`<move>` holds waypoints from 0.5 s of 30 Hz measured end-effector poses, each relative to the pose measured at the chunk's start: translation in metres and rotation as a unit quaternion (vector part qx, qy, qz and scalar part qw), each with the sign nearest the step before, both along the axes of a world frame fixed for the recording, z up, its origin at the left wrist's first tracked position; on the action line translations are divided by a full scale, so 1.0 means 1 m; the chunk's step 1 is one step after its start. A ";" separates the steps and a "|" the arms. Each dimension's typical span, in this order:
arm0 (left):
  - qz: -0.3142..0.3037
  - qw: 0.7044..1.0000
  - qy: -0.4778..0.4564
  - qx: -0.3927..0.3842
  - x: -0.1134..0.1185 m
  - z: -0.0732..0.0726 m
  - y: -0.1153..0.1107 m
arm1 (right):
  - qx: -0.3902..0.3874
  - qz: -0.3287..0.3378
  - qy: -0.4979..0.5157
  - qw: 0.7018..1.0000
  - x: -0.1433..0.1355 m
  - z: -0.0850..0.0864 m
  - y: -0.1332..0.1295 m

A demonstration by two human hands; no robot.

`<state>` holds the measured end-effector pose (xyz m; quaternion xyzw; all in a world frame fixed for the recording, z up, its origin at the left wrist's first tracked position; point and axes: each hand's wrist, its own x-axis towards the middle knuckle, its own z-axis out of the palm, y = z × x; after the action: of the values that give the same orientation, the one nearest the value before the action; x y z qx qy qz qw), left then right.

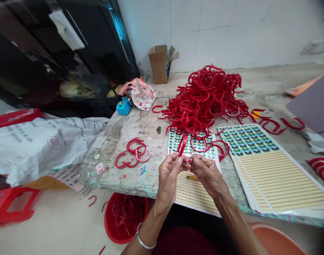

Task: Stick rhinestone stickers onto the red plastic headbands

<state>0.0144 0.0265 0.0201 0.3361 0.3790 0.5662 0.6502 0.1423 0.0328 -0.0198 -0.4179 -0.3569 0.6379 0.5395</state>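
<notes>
Over the near edge of the table, my left hand (168,179) and my right hand (209,174) hold one red curved band (182,145) between thumbs and fingers. One end of it sticks up past the left thumb, and its lower part runs across to the right fingertips. Under and behind the hands lies a sheet of stickers (175,138), green and blue at the top, yellow striped below. A larger heap of red bands (204,99) rises behind it. Several loose bands (127,163), one of them pink, lie to the left. My left wrist wears a bangle.
Another sticker sheet stack (281,177) lies at the right. A blue tape dispenser (123,106), a pink-handled bag (143,95) and a cardboard box (158,67) stand at the back left. Below the table edge is a red basin (109,223) with bands; an orange tub (273,241) stands lower right.
</notes>
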 end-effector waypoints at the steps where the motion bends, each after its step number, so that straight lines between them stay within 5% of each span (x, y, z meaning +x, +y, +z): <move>1: 0.003 1.000 0.002 -0.005 -0.001 -0.001 -0.001 | 0.008 -0.020 -0.002 1.000 -0.002 0.002 0.001; 8: -0.005 0.998 -0.015 -0.064 -0.002 -0.013 -0.003 | 0.206 -0.125 -0.228 0.943 0.002 0.022 0.001; 15: -0.040 0.997 -0.011 -0.064 -0.004 -0.012 -0.008 | 0.193 0.023 -0.172 0.966 0.011 0.033 0.020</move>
<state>0.0102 0.0184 0.0085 0.3028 0.3933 0.5182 0.6965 0.1534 0.0532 0.0130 -0.4011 -0.5705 0.4877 0.5252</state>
